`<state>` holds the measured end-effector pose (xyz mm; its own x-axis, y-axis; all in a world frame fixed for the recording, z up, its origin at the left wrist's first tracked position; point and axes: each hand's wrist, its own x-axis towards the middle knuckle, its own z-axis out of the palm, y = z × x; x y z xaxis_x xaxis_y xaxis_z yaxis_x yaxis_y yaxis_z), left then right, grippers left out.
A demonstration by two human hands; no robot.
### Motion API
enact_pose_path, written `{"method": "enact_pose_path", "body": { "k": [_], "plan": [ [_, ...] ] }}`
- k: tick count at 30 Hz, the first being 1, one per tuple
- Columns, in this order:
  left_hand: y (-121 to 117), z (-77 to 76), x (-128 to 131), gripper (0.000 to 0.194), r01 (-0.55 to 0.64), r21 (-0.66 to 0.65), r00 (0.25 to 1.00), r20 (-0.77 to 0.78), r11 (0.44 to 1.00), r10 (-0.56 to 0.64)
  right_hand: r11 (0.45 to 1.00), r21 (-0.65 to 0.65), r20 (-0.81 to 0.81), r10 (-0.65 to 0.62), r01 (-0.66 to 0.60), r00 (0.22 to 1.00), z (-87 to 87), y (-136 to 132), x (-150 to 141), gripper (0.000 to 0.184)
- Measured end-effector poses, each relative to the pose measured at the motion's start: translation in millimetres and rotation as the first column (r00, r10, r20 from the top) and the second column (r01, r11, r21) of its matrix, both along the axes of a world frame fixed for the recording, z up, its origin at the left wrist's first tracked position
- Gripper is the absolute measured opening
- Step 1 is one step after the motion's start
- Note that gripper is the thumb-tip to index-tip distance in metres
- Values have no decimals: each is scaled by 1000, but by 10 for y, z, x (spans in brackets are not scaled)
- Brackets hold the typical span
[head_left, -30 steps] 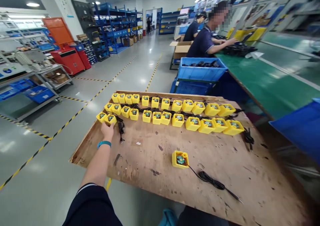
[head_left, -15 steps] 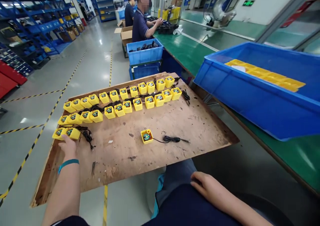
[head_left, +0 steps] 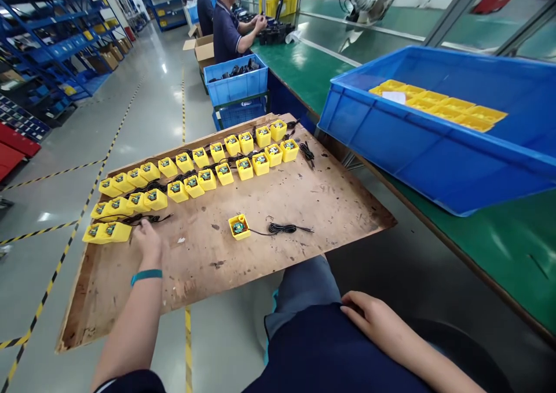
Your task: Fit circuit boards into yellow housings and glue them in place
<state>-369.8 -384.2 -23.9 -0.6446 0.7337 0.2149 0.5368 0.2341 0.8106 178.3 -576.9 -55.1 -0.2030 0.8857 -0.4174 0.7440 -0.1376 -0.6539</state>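
My left hand [head_left: 147, 241] rests on a wooden board [head_left: 269, 259], its fingertips pinching a black cable [head_left: 139, 221] that runs from the yellow plastic boxes [head_left: 108, 232] at the lower left of the rows. Several more of these open-topped boxes [head_left: 245, 168], each with a green circuit board inside, stand in two rows across the board. One box [head_left: 239, 227] stands alone mid-board, its coiled black cable [head_left: 282, 228] lying to the right. My right hand [head_left: 373, 317] lies on my dark-clothed thigh, off the board, holding nothing.
A large blue crate [head_left: 434, 161] holding stacked yellow parts [head_left: 434, 106] sits on a green workbench [head_left: 304, 71] to the right. Beyond the board, a seated co-worker [head_left: 228, 31] faces the bench beside a blue bin [head_left: 237, 83] of black parts. Blue shelving [head_left: 52, 45] lines the left.
The black cable at the lower left has gone from a loose bunch to a stretched line. My left hand has moved from the boxes towards it, and the view has shifted slightly.
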Motion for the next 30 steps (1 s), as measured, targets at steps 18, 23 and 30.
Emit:
{"method": "enact_pose_path", "body": {
  "k": [18,23,30],
  "plan": [
    [-329,-529,1617,56,654,-109,751,210,749,-626,946,279,283,81,-163,956,14,1443,-711,57],
    [-742,-561,1573,59,376,-105,923,128,920,-363,931,116,468,256,-346,846,63,1859,-1261,35],
    [-1133,-587,1095,57,21,-44,990,143,999,-14,824,92,402,483,-559,778,264,2062,-2169,20]
  ]
}}
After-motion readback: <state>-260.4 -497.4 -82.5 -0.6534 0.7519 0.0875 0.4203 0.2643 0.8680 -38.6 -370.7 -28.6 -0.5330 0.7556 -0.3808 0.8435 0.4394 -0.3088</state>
